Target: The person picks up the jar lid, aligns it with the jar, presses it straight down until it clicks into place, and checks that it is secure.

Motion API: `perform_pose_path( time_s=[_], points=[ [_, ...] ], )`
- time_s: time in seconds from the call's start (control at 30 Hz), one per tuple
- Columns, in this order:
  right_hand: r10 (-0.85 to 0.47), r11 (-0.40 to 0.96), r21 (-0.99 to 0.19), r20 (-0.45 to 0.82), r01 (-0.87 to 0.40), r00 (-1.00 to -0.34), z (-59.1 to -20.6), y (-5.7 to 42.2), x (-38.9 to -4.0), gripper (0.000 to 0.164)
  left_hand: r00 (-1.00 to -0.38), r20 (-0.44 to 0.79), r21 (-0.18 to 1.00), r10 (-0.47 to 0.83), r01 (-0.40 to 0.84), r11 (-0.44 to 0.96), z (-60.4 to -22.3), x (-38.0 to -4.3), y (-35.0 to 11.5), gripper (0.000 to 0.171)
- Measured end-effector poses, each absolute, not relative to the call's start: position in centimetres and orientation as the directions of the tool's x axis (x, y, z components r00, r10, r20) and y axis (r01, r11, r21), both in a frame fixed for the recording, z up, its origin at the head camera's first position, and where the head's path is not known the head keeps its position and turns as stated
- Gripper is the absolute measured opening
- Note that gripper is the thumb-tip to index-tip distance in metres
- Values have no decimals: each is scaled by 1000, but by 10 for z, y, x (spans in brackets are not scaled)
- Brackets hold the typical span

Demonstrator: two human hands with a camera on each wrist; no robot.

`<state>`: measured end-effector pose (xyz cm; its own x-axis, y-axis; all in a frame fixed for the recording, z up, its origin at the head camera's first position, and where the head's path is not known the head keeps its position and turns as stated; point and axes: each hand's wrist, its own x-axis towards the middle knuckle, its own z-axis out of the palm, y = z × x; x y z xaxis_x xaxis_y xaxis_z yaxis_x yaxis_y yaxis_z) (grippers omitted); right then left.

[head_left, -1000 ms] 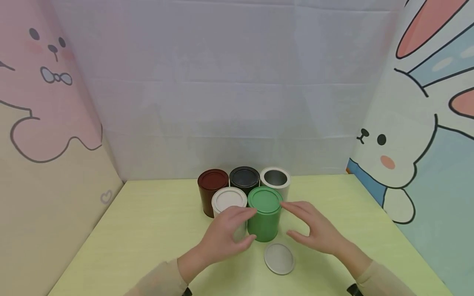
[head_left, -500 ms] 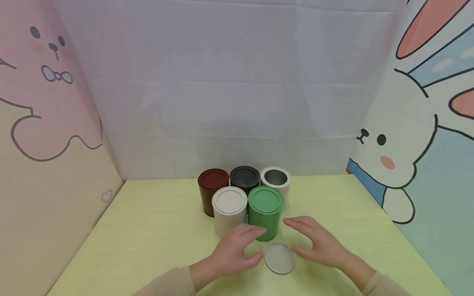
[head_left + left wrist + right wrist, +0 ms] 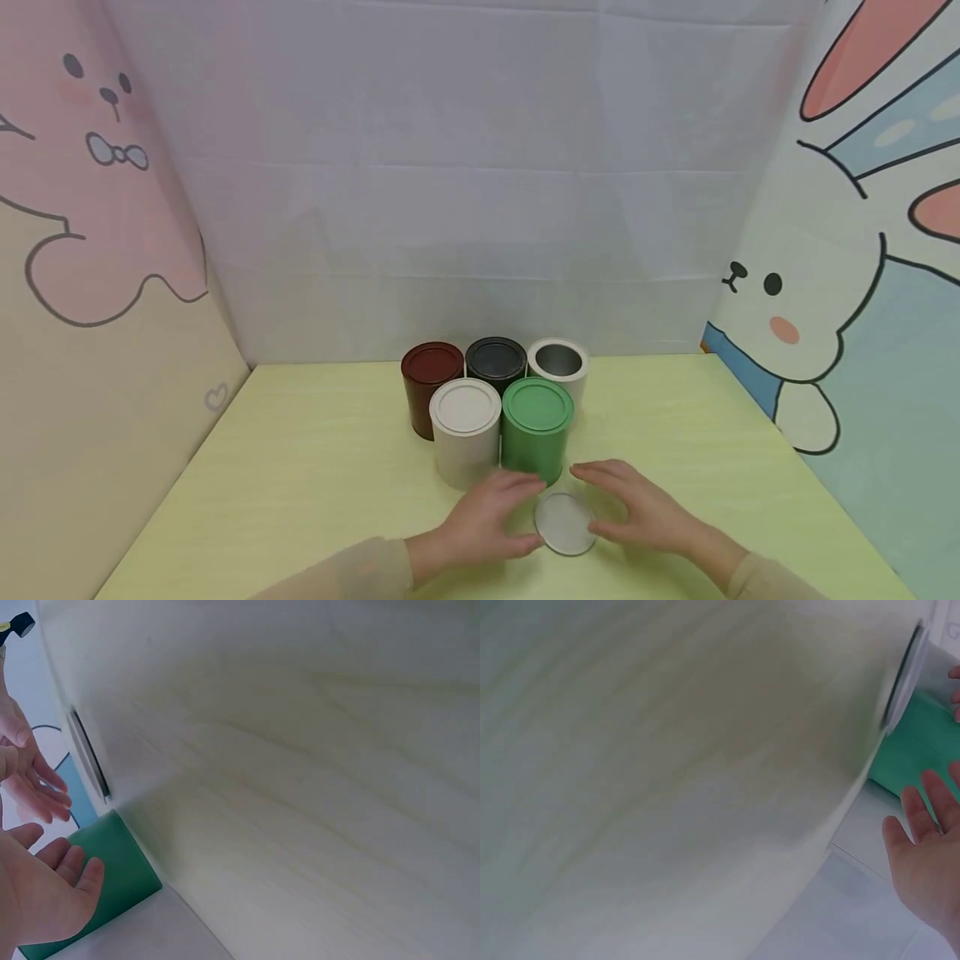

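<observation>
A round whitish lid (image 3: 564,525) lies flat on the table in front of a green can (image 3: 537,442). To its left is my left hand (image 3: 487,518), fingers spread and relaxed, holding nothing. From the right, my right hand (image 3: 639,510) faces it with thumb and fingers apart, the thumb overlapping the lid's edge in the head view. The left wrist view shows the left hand (image 3: 52,889) with loosely extended fingers before the green can (image 3: 124,877). In the right wrist view the right hand (image 3: 930,866) has its fingers extended below the lid (image 3: 904,679).
Beside the green can stands a white can (image 3: 465,446) with its lid on. Behind them are a dark red can (image 3: 431,400), a black can (image 3: 496,360) and an uncovered white can (image 3: 577,385) with a metallic inside. A pale wall (image 3: 450,208) rises behind the table (image 3: 315,467).
Both hands have drawn back from the green can toward the near side and now stand on either side of the lid. The cans and the lid have stayed put.
</observation>
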<state>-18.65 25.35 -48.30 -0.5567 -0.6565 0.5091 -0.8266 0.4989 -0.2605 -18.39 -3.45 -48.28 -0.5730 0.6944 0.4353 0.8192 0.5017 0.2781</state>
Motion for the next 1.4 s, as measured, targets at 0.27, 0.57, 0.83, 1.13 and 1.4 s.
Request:
perform_pose_path(
  time_s=[0.27,0.57,0.83,1.13,1.4],
  points=[
    [-697,483,-272,457,-832,-553,-496,256,-188,72,-602,391,303,696,798,520,-488,-185,-31,62],
    [-711,481,-298,417,-825,-566,-502,258,-190,72,-620,354,335,700,783,525,-496,-184,-25,60],
    [-730,495,-276,382,-824,-566,-504,260,-191,72,-660,301,354,689,748,562,-500,-184,-23,60],
    [-759,458,-235,398,-857,-515,-506,262,-193,67,-645,267,289,716,762,579,-505,-187,-23,60],
    [-766,466,-225,382,-856,-518,-506,262,-194,63,-634,246,217,733,773,596,-502,-185,-23,59]
  ],
)
